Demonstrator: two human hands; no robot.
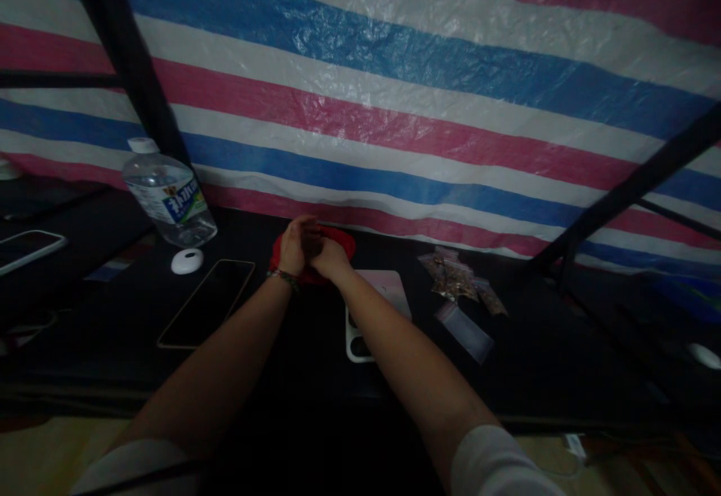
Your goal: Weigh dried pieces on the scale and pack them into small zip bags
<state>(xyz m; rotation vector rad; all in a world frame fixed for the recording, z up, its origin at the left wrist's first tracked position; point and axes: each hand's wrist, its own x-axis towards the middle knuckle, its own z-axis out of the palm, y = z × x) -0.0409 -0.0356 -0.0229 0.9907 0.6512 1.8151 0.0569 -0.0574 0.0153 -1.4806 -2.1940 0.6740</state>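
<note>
My left hand (294,244) and my right hand (328,256) meet close together over a red bowl-like thing (342,242) at the back of the dark table (113,323). Both hands have their fingers curled and pressed toward each other. What lies between the fingers is too dark and small to name. A beaded band sits on my left wrist. A white phone (388,293) lies face down under my right forearm.
A clear water bottle (169,195) stands at the left, a small white disc (187,261) in front of it. A dark phone (206,303) lies beside my left arm. Small plastic bags (459,285), some filled, lie at the right. A striped tarp (394,90) hangs behind.
</note>
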